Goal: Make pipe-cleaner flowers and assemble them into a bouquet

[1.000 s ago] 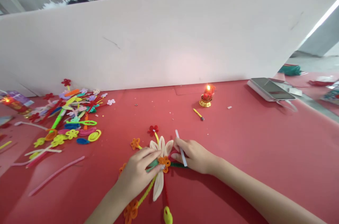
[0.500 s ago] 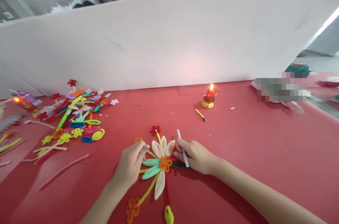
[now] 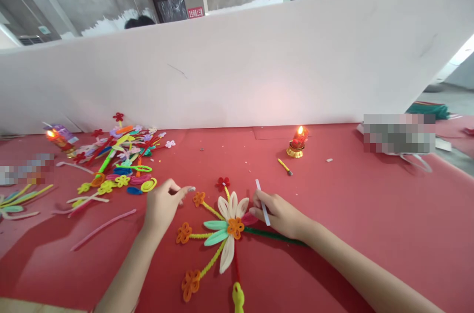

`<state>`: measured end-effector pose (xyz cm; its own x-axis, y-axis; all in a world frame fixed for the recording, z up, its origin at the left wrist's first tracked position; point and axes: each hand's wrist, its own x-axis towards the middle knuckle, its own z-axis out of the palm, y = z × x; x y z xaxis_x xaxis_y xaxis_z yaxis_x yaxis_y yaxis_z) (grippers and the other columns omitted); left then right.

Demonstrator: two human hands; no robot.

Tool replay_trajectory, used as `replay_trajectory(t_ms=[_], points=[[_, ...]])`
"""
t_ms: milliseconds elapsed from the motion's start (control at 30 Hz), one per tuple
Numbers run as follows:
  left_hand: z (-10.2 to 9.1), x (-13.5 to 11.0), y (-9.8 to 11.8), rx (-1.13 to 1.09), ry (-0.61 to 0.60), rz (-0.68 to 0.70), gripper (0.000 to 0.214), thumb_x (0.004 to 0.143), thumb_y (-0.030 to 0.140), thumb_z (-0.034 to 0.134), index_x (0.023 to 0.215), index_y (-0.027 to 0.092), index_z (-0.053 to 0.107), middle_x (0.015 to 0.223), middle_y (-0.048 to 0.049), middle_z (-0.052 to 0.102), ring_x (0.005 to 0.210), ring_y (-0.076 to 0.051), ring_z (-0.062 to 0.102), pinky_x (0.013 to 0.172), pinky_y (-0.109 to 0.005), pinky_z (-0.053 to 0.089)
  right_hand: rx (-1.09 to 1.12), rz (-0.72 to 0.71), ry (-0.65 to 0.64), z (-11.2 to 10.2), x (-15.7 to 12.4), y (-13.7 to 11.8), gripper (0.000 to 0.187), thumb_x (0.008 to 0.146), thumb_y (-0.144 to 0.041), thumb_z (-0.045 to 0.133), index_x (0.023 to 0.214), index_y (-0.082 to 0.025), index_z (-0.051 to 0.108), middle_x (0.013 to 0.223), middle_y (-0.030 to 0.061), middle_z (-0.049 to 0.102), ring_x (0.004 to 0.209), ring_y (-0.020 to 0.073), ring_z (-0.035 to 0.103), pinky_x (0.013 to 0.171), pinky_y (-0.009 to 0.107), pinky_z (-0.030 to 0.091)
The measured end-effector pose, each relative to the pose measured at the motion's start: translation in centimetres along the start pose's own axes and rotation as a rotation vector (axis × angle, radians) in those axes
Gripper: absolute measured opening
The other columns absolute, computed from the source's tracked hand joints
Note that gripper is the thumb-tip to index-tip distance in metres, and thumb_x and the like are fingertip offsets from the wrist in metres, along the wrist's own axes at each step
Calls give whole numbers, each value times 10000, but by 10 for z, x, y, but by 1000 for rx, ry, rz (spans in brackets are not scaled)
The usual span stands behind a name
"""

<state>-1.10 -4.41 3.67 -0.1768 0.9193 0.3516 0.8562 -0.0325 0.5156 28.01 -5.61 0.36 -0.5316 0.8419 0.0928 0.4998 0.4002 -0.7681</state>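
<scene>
A flower made of fuzzy pipe cleaners lies flat on the table, with white petals [image 3: 227, 254], mint petals [image 3: 216, 238] and an orange centre [image 3: 235, 228]. My right hand [image 3: 276, 212] grips a slim whitish stick, apparently a glue stick [image 3: 265, 214], beside the upper right petals. Its fingertips are by a pink petal [image 3: 250, 218], partly hidden. Left of the flower hovers my left hand [image 3: 165, 204], thumb and finger apart, a shiny grey spot at one tip; I see nothing held. Yellow stems end in orange blossoms [image 3: 191, 285]. A dark green stem [image 3: 276, 235] runs under my right wrist.
A lit candle [image 3: 298, 140] on a gold base stands behind the flower, near a short yellow stick [image 3: 285, 167]. Another lit candle [image 3: 59, 140] and a pile of pipe-cleaner pieces [image 3: 122, 155] are at left. A white board [image 3: 222, 71] rises along the back.
My left hand has pulled away from the flower to the left, uncovering an orange blossom and yellow stems. My right hand still holds the stick near the petals. The view has shifted slightly.
</scene>
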Motion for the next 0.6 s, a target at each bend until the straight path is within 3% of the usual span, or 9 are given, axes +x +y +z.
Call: replay_trajectory(t_ms=[167, 300, 400, 533, 600], points=[[-22, 17, -22, -20, 113, -98, 381, 812, 486, 415, 570, 198, 468, 433, 28, 523, 398, -127, 518, 478, -228, 403, 28, 41, 84, -6, 3, 13, 222, 834, -328, 455, 701, -224, 312, 559, -70, 369, 516, 105, 305, 516, 226, 272], [-47, 46, -47, 365, 267, -230, 476, 858, 481, 299, 549, 184, 507, 509, -61, 555, 568, -227, 581, 538, -307, 424, 38, 42, 137, -4, 5, 25, 228, 823, -325, 471, 694, -222, 312, 552, -73, 343, 522, 104, 302, 515, 225, 269], [-59, 64, -75, 486, 212, -351, 411, 863, 393, 304, 733, 140, 599, 691, -162, 639, 654, -307, 599, 541, -381, 430, 29, 34, 153, -1, 7, 29, 232, 806, -310, 487, 685, -221, 310, 555, -72, 347, 522, 101, 300, 512, 222, 269], [-59, 66, -112, 455, 151, -308, 260, 813, 261, 428, 887, 74, 593, 871, -216, 646, 842, -311, 612, 680, -382, 467, 17, 28, 139, 0, 7, 30, 192, 787, -282, 495, 695, -220, 338, 562, -69, 377, 523, 101, 325, 516, 220, 278], [-58, 60, -121, 432, 119, -272, 241, 753, 186, 507, 955, 76, 580, 938, -186, 649, 892, -269, 610, 748, -340, 465, 18, 26, 135, -1, 7, 29, 168, 785, -276, 492, 704, -219, 355, 568, -67, 388, 525, 101, 338, 523, 221, 285]])
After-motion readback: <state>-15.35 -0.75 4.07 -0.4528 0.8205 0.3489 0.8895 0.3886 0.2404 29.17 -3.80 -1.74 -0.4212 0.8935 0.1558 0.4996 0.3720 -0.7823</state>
